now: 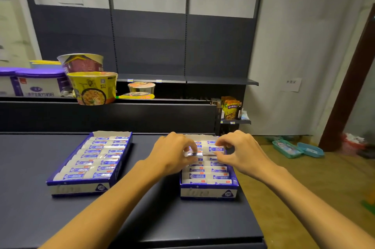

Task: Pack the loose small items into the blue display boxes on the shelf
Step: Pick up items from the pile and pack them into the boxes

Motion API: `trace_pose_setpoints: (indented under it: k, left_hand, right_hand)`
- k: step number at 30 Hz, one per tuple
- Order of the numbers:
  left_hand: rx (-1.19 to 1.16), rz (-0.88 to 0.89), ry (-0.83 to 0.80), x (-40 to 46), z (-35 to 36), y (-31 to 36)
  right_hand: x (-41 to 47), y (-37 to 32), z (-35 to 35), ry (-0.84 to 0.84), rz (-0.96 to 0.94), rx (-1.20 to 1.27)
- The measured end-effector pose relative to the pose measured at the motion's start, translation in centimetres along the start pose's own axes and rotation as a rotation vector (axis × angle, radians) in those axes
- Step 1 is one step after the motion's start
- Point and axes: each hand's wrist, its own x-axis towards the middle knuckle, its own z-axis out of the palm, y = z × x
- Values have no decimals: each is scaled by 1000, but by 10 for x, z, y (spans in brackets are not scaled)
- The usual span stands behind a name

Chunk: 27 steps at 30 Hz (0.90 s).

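Two blue display boxes stand on the dark shelf top. The left box [81, 186] is filled with two columns of small white-and-blue wrapped packets [97, 162]. The right box [209, 192] holds similar packets in rows. Over its far half, my left hand [172, 153] pinches one end of a packet [195, 153] with curled fingers. My right hand [237, 151] pinches another packet [215, 149] between thumb and fingertips. Both hands hide the box's far rows.
Instant noodle bowls [93, 88] and white tubs with purple lids [40, 84] sit on the ledge behind. The shelf top's right edge [251, 198] drops to a wooden floor, where teal baskets [298, 149] lie. A snack bag [230, 107] stands on a lower shelf.
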Motion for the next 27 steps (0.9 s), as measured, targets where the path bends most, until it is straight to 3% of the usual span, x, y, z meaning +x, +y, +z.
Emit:
trace_pose_setpoints:
  k: [27]
  left_hand:
    - [-58, -38, 57, -4, -1, -4]
  right_hand:
    - [3, 2, 3, -142, 4, -90]
